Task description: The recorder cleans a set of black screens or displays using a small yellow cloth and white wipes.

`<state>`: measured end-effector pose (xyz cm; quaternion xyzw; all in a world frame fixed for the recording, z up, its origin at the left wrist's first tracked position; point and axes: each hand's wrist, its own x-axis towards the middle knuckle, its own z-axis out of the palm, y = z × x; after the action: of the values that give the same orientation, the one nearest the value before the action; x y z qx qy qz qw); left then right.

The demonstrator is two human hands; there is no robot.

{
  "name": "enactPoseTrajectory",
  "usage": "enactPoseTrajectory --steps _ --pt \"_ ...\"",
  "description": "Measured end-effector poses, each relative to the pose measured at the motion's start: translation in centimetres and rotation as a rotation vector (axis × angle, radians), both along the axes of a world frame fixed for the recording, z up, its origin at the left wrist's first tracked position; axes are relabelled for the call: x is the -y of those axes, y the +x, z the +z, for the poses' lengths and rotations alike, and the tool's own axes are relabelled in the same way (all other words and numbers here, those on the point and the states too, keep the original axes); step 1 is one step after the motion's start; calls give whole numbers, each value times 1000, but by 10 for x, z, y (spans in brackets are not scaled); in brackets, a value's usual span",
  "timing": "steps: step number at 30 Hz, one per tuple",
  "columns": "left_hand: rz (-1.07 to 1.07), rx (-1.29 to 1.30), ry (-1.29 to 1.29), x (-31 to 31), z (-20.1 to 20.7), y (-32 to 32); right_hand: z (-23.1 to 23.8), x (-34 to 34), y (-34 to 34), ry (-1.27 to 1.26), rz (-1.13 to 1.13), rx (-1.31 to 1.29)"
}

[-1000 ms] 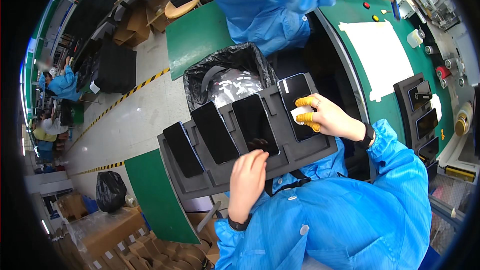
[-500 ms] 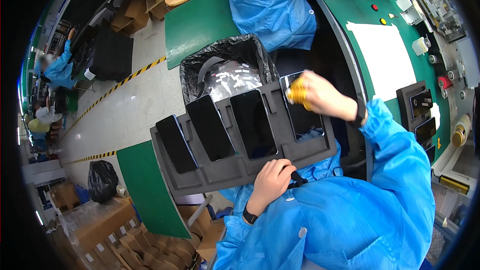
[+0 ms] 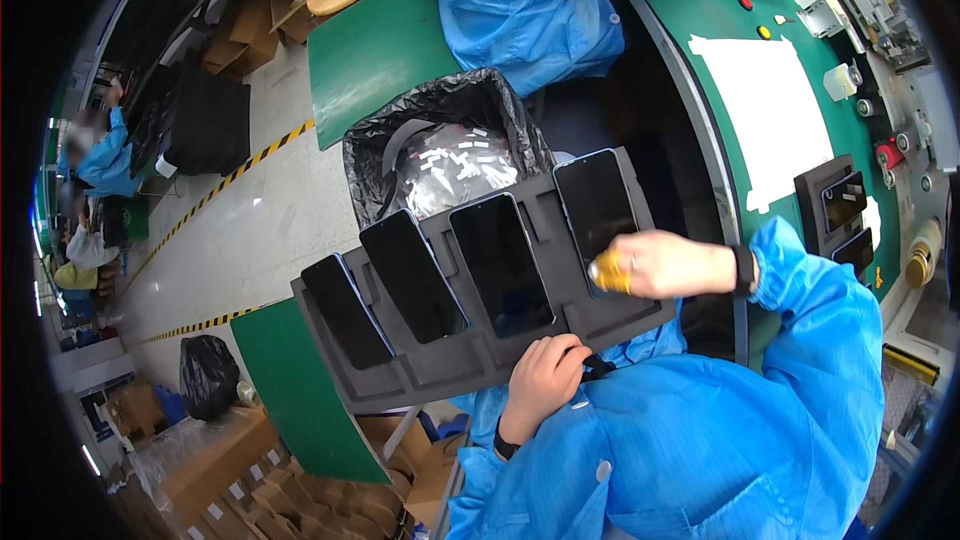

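Observation:
A black foam tray (image 3: pixel 435 372) lies tilted in front of me, with phones in its slots, dark screens up. My left hand (image 3: pixel 546 376) is closed on the tray's near edge, fingers on top. At the rightmost phone (image 3: pixel 596 198), my right hand (image 3: pixel 665 265) is over the lower end of the screen. Yellow covers like finger cots wrap its fingertips, which pinch a small white wad (image 3: pixel 596 271). Left of that phone lie a second phone (image 3: pixel 500 265), a third phone (image 3: pixel 413 275) and the leftmost phone (image 3: pixel 347 310).
Beyond the tray stands a bin lined with a black bag (image 3: pixel 365 145), holding white scraps. A person in a blue smock (image 3: pixel 530 15) is behind it. On the right, a green bench (image 3: pixel 685 0) carries white paper (image 3: pixel 765 120) and another phone tray (image 3: pixel 812 210). Cardboard boxes (image 3: pixel 205 460) sit lower left.
My right hand has slid from the far end of the rightmost phone down to its near end. My left hand stays on the tray edge. The tray sits slightly lower in view.

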<state>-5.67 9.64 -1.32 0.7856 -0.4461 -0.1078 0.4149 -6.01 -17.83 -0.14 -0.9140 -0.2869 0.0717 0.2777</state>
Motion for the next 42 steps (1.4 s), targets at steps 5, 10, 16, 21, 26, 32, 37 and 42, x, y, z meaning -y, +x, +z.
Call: enactPoseTrajectory --steps 5,10,16,21,26,32,37,42 --pt "6 6 14 -3 -3 -1 29 18 52 397 -552 -449" --pt "15 16 0 -1 -1 1 2 35 30 79 -231 161" --pt "-4 58 -13 2 -2 0 -9 47 40 81 -237 275" --pt "16 52 -26 6 1 4 -3 83 107 240 -485 348" --pt "2 62 -20 1 0 2 22 33 26 35 -196 235" --pt "-14 72 -44 3 -2 3 0 3 22 -46 18 313" --pt "13 52 -51 0 -1 -2 3 52 130 -17 -287 533" --pt "-2 74 -78 0 -2 2 2 9 39 228 -274 15"
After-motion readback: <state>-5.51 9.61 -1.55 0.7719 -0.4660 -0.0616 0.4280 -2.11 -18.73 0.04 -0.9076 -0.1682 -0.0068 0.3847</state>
